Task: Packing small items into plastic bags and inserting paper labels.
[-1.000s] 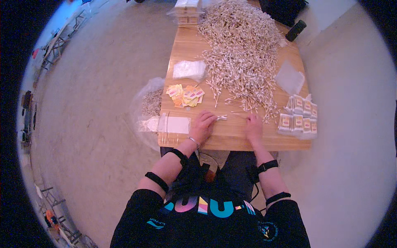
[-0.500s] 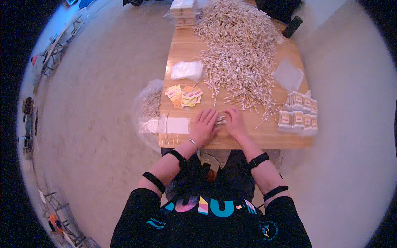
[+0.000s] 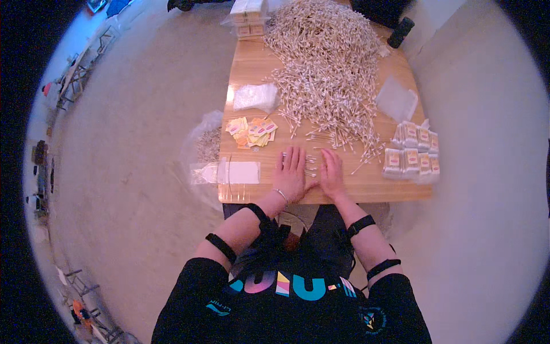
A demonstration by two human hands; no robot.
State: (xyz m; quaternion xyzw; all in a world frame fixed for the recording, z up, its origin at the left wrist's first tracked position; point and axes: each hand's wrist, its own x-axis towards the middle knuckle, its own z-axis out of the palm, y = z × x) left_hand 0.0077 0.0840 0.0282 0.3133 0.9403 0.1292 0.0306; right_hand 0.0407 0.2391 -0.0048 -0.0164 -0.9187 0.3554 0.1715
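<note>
**Both palms flat, corralling a small bunch of swabs**

I see my left hand (image 3: 291,174) and right hand (image 3: 331,174) flat, fingers spread, flanking a few cotton swabs (image 3: 310,164) at the table's (image 3: 366,186) near edge, likely squaring them; the big pile (image 3: 326,63) lies far.

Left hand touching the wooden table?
Touching. Head view: the left hand lies flat, fingers spread, on the light wooden table, beside the right hand.
</note>
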